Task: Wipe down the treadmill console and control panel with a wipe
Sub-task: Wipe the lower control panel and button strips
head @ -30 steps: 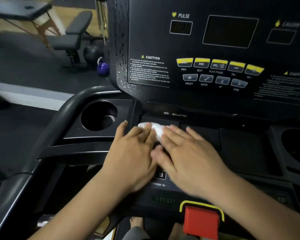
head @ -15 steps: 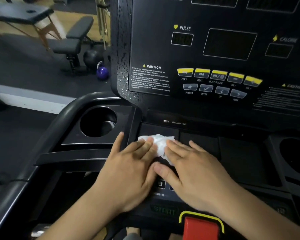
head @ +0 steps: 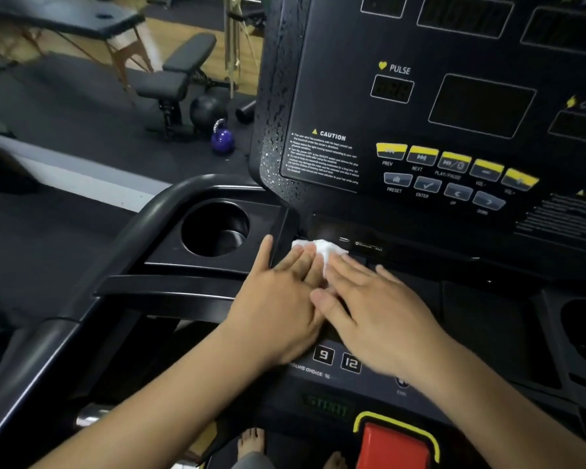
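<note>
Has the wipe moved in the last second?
Yes. The wipe has slid away from the person, up to the strip with the small port.

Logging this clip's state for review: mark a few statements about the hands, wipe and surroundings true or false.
The left hand and right hand both press the white wipe with flat fingers. True.
The wipe sits in the cup holder. False: it lies right of the cup holder, on the ledge below the console.
A purple kettlebell stands on the floor. True.
The right hand is balled into a fist. False: its fingers lie straight.
</note>
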